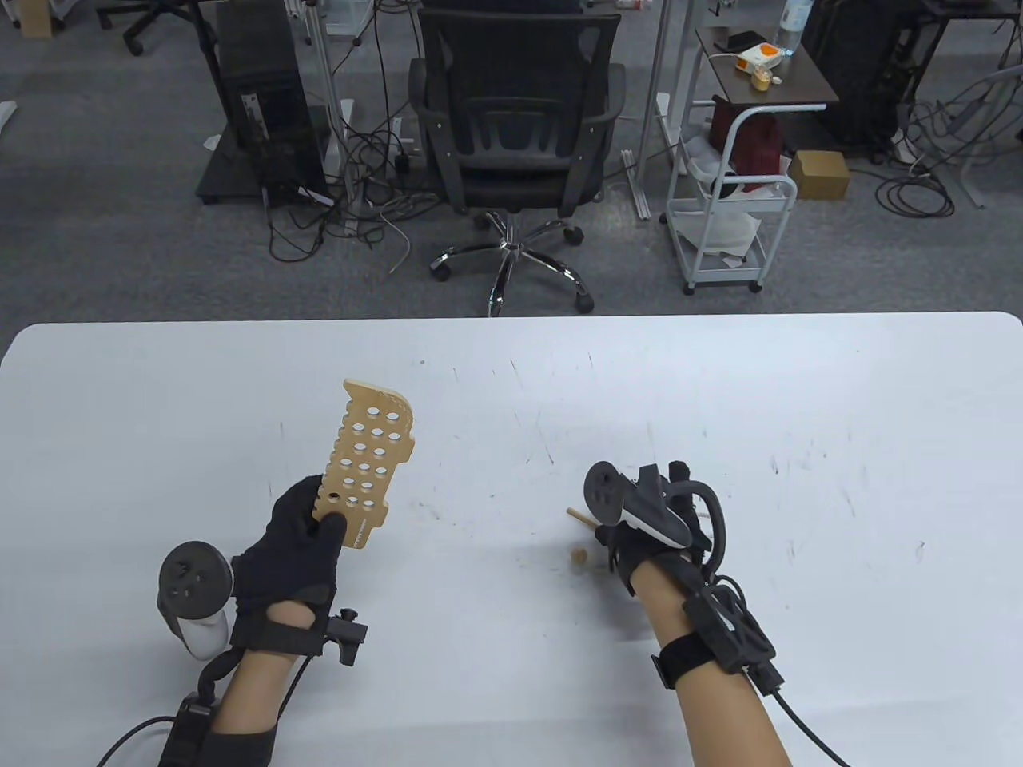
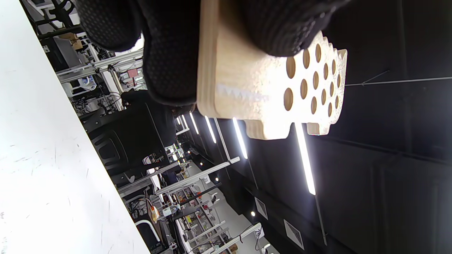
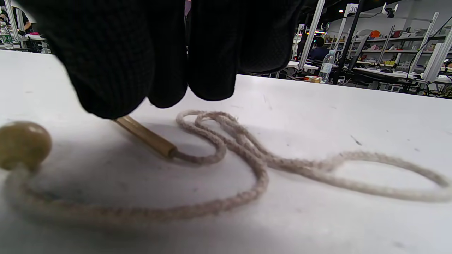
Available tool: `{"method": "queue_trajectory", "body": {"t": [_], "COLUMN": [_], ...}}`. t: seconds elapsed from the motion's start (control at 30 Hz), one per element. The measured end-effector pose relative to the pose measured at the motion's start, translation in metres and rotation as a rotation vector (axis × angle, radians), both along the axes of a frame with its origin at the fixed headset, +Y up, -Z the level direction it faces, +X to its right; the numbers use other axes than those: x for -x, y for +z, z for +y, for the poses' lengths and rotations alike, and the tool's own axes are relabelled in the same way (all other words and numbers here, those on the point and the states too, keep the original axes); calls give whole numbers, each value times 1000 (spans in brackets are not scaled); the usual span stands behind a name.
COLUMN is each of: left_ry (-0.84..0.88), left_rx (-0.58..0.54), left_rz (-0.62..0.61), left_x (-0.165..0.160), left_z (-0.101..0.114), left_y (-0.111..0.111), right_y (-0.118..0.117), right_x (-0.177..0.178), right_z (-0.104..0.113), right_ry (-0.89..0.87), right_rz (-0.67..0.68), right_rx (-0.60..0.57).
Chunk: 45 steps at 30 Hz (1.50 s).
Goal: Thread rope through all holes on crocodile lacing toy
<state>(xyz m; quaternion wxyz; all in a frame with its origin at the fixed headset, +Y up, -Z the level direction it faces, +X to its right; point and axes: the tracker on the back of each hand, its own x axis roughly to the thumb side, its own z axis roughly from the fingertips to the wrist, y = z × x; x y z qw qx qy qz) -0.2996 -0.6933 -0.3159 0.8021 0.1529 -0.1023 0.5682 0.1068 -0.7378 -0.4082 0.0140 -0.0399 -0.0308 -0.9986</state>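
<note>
Plainly, toy orientation: the crocodile lacing toy [image 1: 369, 463] is a flat pale wooden board lifted off the white table [image 1: 719, 383]; its long axis runs from the lower end in the glove up and slightly right toward the far edge in the table view.
Toy face: the holed face looks up at the table camera, with rows of round holes along most of the board; notched tabs stick out on its right edge.
Toy in the left wrist view: the board [image 2: 268, 84] juts out from the glove with its holed end farthest from the hand, and no rope shows in the holes visible there.
Left hand: the left hand [image 1: 292, 543] grips the toy's lower end, thumb on the upper face and fingers [image 2: 169, 53] wrapped behind it.
Rope: the rope [image 3: 247, 165] lies loose on the table in curling loops, well to the right of the toy.
Rope ends: one end carries a round wooden bead [image 3: 22, 144] resting on the table; the other ends in a slim wooden needle [image 3: 146, 135] lying tilted, its far tip hidden under the glove.
Right hand: the right hand [image 1: 663, 519] is palm down over the needle, fingertips [image 3: 106, 84] bunched and curled onto its upper end; whether they pinch it or only touch it I cannot tell.
Needle in the table view: a short tip of the stick [image 1: 581, 517] pokes out left of the right hand.
</note>
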Motion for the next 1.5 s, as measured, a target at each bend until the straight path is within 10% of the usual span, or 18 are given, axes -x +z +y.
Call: {"method": "queue_trajectory", "body": {"t": [0.57,1.2,1.5], "left_ry": [19,20,18], "left_rx": [-11,11,24], "left_rz": [18,33,41], "left_x": [3,3,5], "left_z": [1,1,0], "left_y": [3,1,-1], "right_y": [-5,-29,-21], "right_x": [42,32,23], "right_z": [-18,-39,-16], "right_ry": [358,323,163], "right_rz": [143,43,65], "right_rx": [-1,165,31]}}
